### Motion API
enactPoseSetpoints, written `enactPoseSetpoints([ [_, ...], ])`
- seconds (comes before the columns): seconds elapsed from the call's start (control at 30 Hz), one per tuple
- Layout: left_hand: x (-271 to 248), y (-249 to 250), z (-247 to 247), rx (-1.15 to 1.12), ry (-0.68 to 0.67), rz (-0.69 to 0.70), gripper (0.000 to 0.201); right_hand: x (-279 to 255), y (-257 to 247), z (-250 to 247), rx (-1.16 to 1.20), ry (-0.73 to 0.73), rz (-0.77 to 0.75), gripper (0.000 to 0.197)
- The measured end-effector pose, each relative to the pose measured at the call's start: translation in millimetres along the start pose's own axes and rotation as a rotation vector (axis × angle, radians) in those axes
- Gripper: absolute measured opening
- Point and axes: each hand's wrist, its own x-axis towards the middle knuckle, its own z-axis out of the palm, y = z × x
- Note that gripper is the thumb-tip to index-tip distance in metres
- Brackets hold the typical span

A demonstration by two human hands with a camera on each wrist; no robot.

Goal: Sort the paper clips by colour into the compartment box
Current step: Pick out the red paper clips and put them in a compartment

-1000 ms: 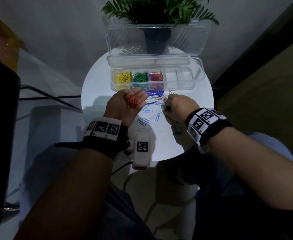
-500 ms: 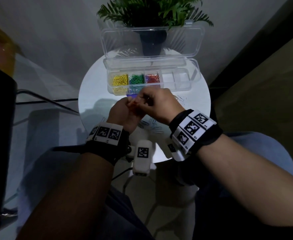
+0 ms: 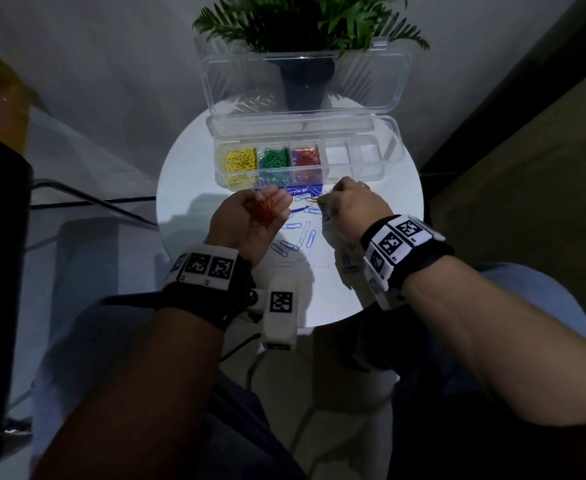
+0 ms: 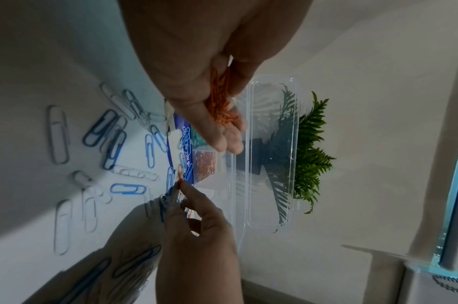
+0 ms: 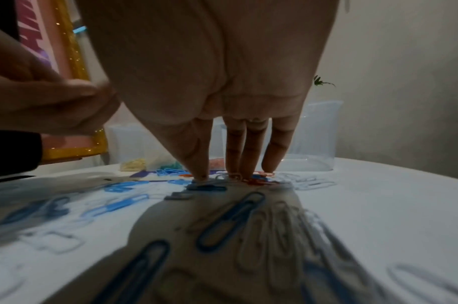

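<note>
Orange clips: a small heap of orange wire paper clips [image 3: 263, 210] is lying in the upturned palm of the left hand [image 3: 250, 221], held above the table just in front of the box.
Left hand: fingers are cupping loosely around the heap, half curled, palm up; the left wrist view is showing the clips [image 4: 220, 102] resting against the fingers.
Right hand: the right hand [image 3: 350, 206] is reaching down to the table, knuckles up, with thumb and fingertips [image 5: 251, 172] drawn close together on a small orange-red clip [image 5: 256, 181] among the loose ones; whether the clip is truly pinched is hard to tell.
Loose clips: blue and white wire paper clips [image 3: 305, 237] are lying scattered on the table between and below the two hands.
Compartment box: the clear plastic compartment box [image 3: 381, 161] is standing at the far side of the table with its lid [image 3: 305, 81] raised; yellow clips [image 3: 241, 160] are filling the leftmost compartment, green clips [image 3: 273, 158] the next, red-orange clips [image 3: 305, 156] the third.
Card: a blue printed card [image 3: 302, 192] is lying just in front of the box, partly under the loose clips.
Table: the round white table [image 3: 187, 188] is carrying everything.
Plant: a green fern in a dark pot [image 3: 305, 26] is standing behind the lid.
</note>
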Motion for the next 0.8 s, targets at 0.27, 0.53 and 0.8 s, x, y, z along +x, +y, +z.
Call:
enactPoseSetpoints([
  [0.27, 2, 0, -1, 0.031, -0.039, -0.004, 0.026, -16, 5, 14, 0.097, -0.035, -0.069, 0.030],
  [0.53, 4, 1, -2, 0.048, -0.067, 0.002, 0.028, 0, 17, -2, 0.178, 0.170, 0.178, 0.017],
  [0.8, 5, 1, -3, 0.066, -0.099, -0.004, 0.027, 9, 7, 1, 0.174, 0.101, 0.187, 0.015],
])
